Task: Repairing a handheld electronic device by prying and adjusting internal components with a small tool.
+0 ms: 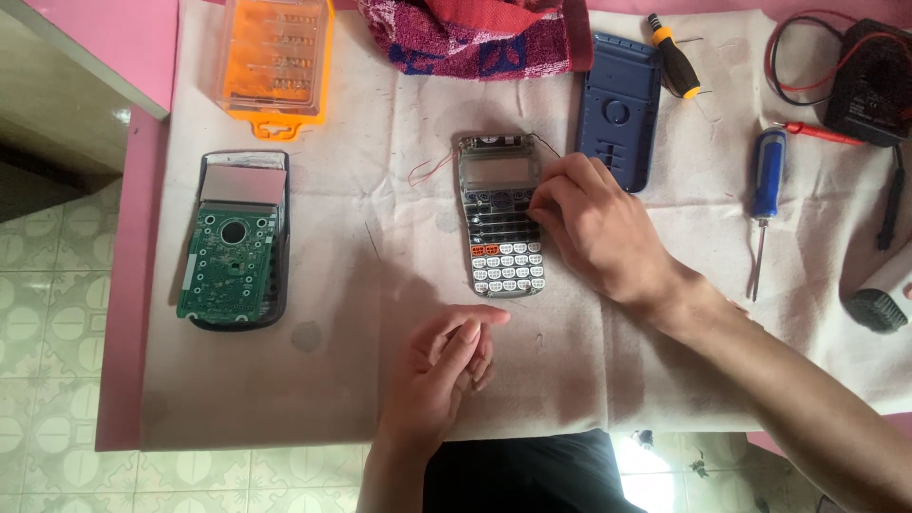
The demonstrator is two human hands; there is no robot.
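My table [133, 285] is pink, with a pale cloth [380, 380] spread over it. Under my right hand [598, 233] lies an open calculator [501, 214]; my left hand [442, 375] hovers just below it. Far left of my hands sits a second calculator, its green board [233, 256] bare, with an orange bit box [274, 59] above it. Beyond my right hand lie a blue back cover [619, 109], a red towel [475, 36], two screwdrivers [765, 190] and a black part with wires [869, 81].
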